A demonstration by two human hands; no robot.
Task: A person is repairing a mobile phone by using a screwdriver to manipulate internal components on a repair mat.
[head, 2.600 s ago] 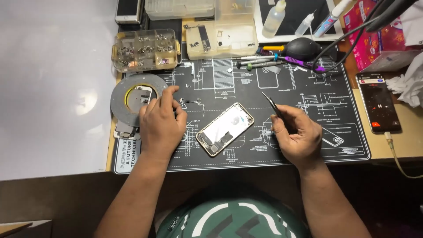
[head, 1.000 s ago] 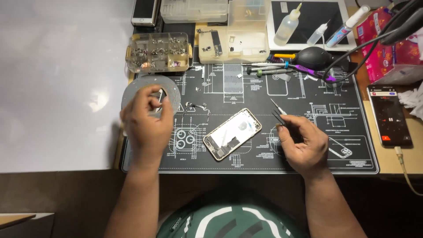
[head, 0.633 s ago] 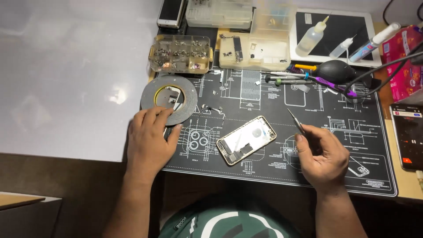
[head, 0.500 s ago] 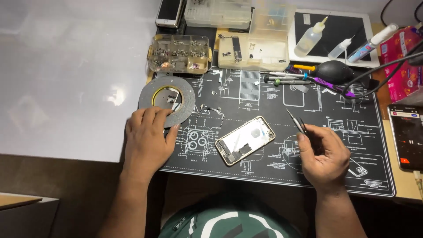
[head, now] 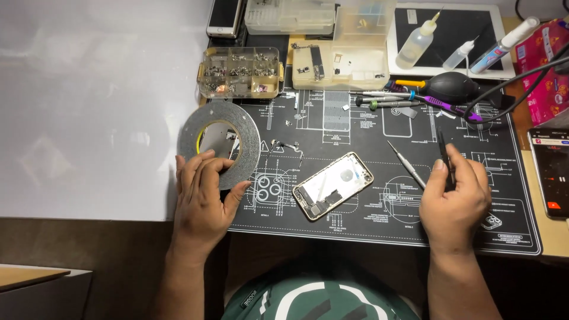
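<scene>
a white table top [head: 89, 106] fills the left half of the view, glossy and catching soft glare. on the right lies a black repair mat [head: 379, 160] printed with white line drawings, matte and flat, over a wooden desk edge. on the mat's left end rests a grey tape roll [head: 249, 139], a wide flat ring with a yellow-lined core. the left hand [head: 204, 198] lies on the ring's near rim, fingers curled over it and thumb spread, pressing rather than lifting. at the mat's middle an opened phone housing [head: 333, 185] lies tilted, gold-edged, its bare metal inside facing up, well apart from both hands. the right hand [head: 453, 198] is closed around black tweezers [head: 444, 160], tips pointing away. just left of it lies a thin screwdriver [head: 407, 165]. behind the mat stand a clear compartment box [head: 240, 72] holding small screws and metal bits, and a cream parts tray [head: 341, 64] with a few small pieces. a black rubber blower [head: 453, 88] sits beside them.
</scene>
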